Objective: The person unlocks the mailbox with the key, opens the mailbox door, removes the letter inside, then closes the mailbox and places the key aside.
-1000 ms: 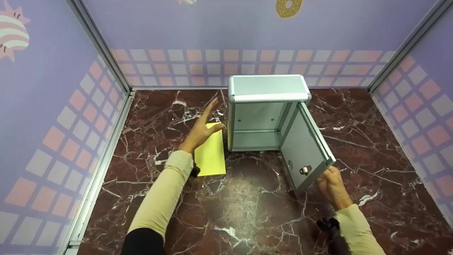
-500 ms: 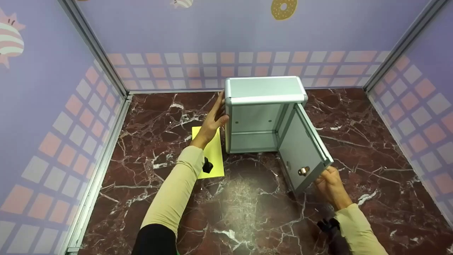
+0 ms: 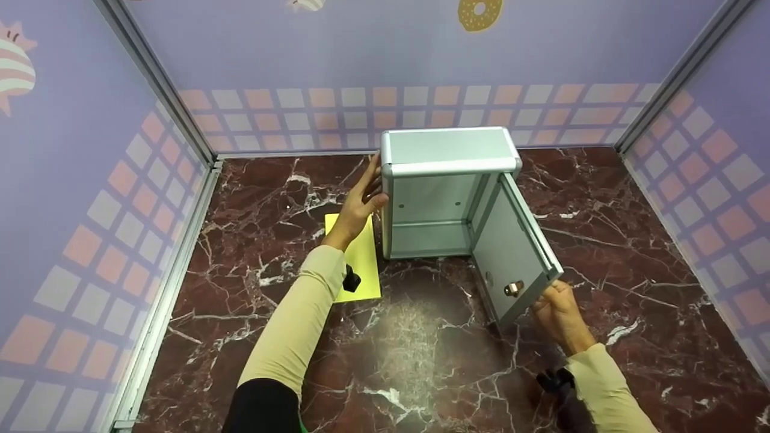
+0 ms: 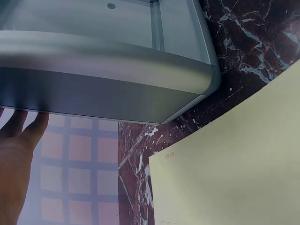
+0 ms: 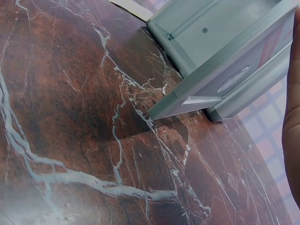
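A silver metal box (image 3: 451,146) stands upright with its hinged door (image 3: 520,240) swung wide and its interior bare. A small brass-coloured lock latch (image 3: 513,288) sits on the door's inner side. My left hand (image 3: 356,211) rests against the box's left side, thumb near the front edge and fingers extended toward the back. At the door's free edge, my right hand (image 3: 562,313) holds on, with some fingers hidden behind the panel. The right wrist view catches only part of that hand (image 5: 293,108) beside the door's outer face, which bears red print.
Yellow paper (image 3: 368,264) lies flat left of the box, partly under my left forearm; its corner carries small red print. Dark red marble-patterned surface (image 3: 421,373) spreads beneath everything. Purple walls (image 3: 271,54) with pink and white squares enclose the back and sides.
My left hand has moved right from above the yellow paper to touch the box's left side. My right hand stays at the door, whose angle looks the same.
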The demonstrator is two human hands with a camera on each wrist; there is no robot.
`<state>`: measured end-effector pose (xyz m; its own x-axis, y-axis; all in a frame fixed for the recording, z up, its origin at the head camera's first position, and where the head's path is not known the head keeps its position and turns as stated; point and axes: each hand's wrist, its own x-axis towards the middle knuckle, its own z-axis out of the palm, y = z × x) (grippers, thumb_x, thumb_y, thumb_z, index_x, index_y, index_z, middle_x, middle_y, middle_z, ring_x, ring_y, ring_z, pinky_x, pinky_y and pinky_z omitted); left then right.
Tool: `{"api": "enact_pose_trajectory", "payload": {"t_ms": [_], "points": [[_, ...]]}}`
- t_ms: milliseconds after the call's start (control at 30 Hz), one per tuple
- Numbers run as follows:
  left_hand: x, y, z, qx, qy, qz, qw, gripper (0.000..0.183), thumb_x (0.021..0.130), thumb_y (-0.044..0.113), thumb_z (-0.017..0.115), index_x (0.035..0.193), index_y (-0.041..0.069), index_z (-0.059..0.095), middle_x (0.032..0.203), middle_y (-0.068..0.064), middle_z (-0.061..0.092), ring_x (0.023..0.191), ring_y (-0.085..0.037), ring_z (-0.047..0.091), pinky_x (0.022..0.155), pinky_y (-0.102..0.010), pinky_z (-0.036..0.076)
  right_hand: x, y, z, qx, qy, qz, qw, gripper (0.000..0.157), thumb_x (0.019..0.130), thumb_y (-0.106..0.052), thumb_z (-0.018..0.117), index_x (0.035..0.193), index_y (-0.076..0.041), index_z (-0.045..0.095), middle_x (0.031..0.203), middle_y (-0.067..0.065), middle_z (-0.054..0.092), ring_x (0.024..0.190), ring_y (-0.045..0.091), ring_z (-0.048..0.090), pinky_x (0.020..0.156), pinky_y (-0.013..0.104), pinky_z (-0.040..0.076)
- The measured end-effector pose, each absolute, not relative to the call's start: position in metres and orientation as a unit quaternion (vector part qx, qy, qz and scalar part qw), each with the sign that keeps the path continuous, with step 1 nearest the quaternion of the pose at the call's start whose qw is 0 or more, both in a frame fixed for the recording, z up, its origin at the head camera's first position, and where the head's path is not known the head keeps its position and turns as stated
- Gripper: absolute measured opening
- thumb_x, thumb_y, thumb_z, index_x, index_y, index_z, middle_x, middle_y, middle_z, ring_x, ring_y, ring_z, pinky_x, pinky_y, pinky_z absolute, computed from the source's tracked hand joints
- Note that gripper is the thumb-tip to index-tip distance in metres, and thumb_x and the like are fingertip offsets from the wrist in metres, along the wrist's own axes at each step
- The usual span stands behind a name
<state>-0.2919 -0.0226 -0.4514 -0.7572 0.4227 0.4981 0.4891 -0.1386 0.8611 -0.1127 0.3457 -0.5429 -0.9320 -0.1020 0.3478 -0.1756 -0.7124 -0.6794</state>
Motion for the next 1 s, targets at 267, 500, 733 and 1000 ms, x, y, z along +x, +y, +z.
{"api": "enact_pose_trajectory", "payload": {"t_ms": [267,500,733,1000], "points": [[-0.292,-0.024,-0.453,-0.349,-0.656,-0.669,0.025,0.105,0.085,0.06,0.06,0.154,-0.003,0.014,0.148,-0.028,0.036,0.134,-0.03,0.041,0.11,-0.04,0.033,-0.113,0.343,-0.543,0.195,-0.368,0.909,0.005,0.037,0.097,0.014,0.033,0.09,0.009,0.069,0.081,0.011,0.067,0.076,0.018,0.064,0.075,0.031,0.056],[-0.293,-0.024,-0.453,-0.352,-0.653,-0.671,0.023,0.104,0.086,0.061,0.06,0.154,-0.002,0.014,0.149,-0.028,0.036,0.135,-0.035,0.038,0.111,-0.038,0.032,-0.112,0.336,-0.544,0.191,-0.382,0.904,-0.016,0.035,0.098,0.01,0.034,0.092,0.007,0.068,0.087,0.016,0.07,0.08,0.024,0.069,0.069,0.031,0.057],[-0.293,-0.024,-0.452,-0.35,-0.649,-0.675,0.022,0.105,0.085,0.061,0.061,0.154,-0.003,0.014,0.148,-0.029,0.036,0.135,-0.033,0.04,0.111,-0.04,0.032,-0.113,0.324,-0.546,0.21,-0.372,0.903,-0.039,0.032,0.099,0.01,0.034,0.094,0.005,0.066,0.082,0.014,0.066,0.068,0.021,0.066,0.065,0.032,0.058],[-0.293,-0.022,-0.451,-0.355,-0.643,-0.678,0.026,0.106,0.085,0.061,0.061,0.153,-0.005,0.014,0.146,-0.032,0.037,0.134,-0.04,0.038,0.11,-0.043,0.033,-0.114,0.312,-0.546,0.208,-0.381,0.899,-0.047,0.025,0.1,0.006,0.041,0.1,0.006,0.066,0.094,0.021,0.07,0.072,0.022,0.067,0.063,0.031,0.056]]}}
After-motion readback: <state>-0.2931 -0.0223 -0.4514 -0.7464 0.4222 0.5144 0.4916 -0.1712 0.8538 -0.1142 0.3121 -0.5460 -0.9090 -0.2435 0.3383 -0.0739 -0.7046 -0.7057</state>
